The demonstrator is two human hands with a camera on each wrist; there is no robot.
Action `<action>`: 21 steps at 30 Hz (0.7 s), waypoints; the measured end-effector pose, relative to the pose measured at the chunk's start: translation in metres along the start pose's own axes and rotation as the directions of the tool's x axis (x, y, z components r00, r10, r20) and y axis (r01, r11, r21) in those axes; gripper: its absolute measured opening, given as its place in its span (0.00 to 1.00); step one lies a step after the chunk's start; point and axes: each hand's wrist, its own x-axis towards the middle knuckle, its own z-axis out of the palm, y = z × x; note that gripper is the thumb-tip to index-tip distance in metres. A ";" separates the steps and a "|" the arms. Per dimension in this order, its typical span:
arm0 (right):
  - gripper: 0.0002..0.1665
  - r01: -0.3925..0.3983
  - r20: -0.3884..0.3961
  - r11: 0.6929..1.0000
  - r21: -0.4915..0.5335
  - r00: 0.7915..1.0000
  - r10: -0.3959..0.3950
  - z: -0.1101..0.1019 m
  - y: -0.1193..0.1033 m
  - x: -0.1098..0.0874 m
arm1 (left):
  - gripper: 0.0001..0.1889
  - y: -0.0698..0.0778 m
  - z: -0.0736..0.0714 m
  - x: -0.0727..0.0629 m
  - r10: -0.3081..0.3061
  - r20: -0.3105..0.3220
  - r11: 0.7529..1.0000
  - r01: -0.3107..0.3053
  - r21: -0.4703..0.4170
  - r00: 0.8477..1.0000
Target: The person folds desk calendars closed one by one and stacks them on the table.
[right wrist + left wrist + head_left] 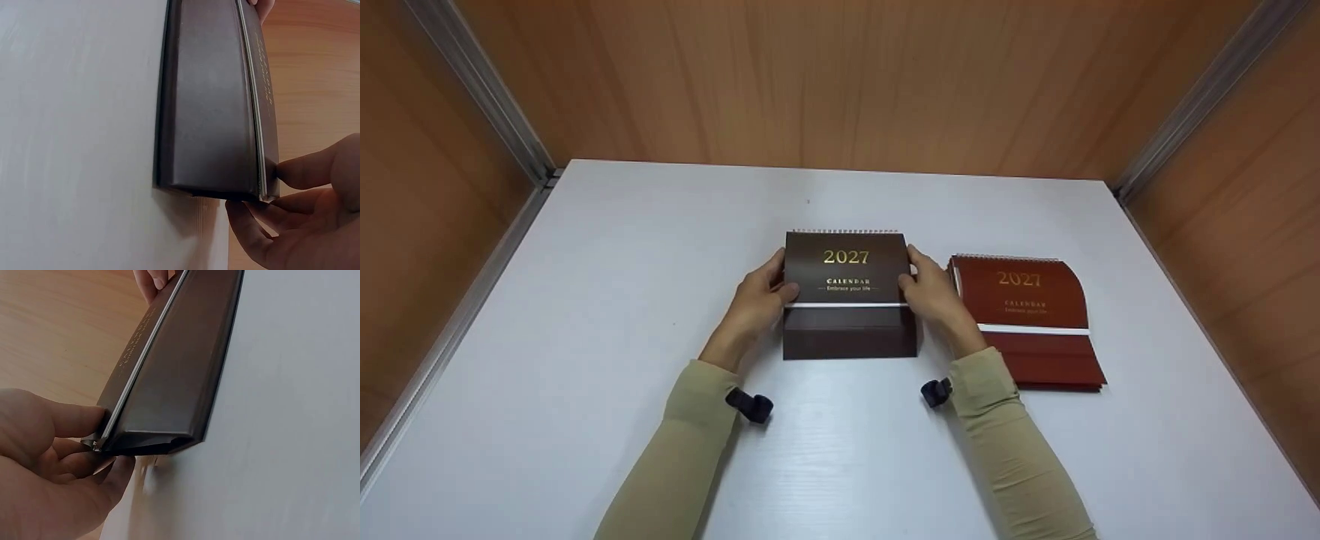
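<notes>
A dark brown 2027 desk calendar [846, 330] with gold lettering and a wire binding along its top stands in the middle of the white table. My left hand [755, 304] grips its left edge, thumb on the front cover and fingers behind. On the opposite edge my right hand [936, 296] pinches the calendar the same way. Both wrist views show the brown calendar [174, 365] from its sides, with a dark hollow under its folded base. Just right of my right hand stands a red 2027 desk calendar [1035, 300], partly covered by my right forearm.
The white table [585, 315] reaches back to a wood-grain panel [840, 82]. More wood panels rise at left and right, with metal corner posts [484, 90]. Small black devices [754, 406] are strapped at both wrists.
</notes>
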 end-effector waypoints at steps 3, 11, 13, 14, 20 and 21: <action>0.38 -0.013 0.018 1.000 -0.022 1.000 0.013 0.001 0.002 0.000 | 0.38 -0.001 0.000 0.000 -0.012 0.004 1.000 0.012 0.010 1.000; 0.38 -0.028 0.050 0.997 -0.074 0.998 0.032 0.000 0.003 0.000 | 0.38 -0.003 0.001 0.001 -0.033 0.000 0.998 0.033 0.059 0.999; 0.38 -0.024 0.056 0.996 -0.080 0.998 0.029 0.000 0.003 0.000 | 0.38 -0.004 0.001 0.001 -0.034 -0.003 0.997 0.034 0.070 0.999; 0.38 -0.025 0.059 0.996 -0.082 0.998 0.030 0.000 0.004 0.000 | 0.38 -0.005 0.000 0.002 -0.036 -0.004 0.997 0.036 0.074 0.999; 0.38 -0.021 0.073 0.996 -0.081 0.997 0.027 0.001 0.004 0.001 | 0.38 -0.006 0.001 0.002 -0.049 -0.012 0.994 0.050 0.094 0.999; 0.38 -0.013 0.078 0.996 -0.083 0.997 0.019 0.001 0.005 0.000 | 0.38 -0.006 0.001 0.001 -0.051 -0.013 0.994 0.052 0.096 0.999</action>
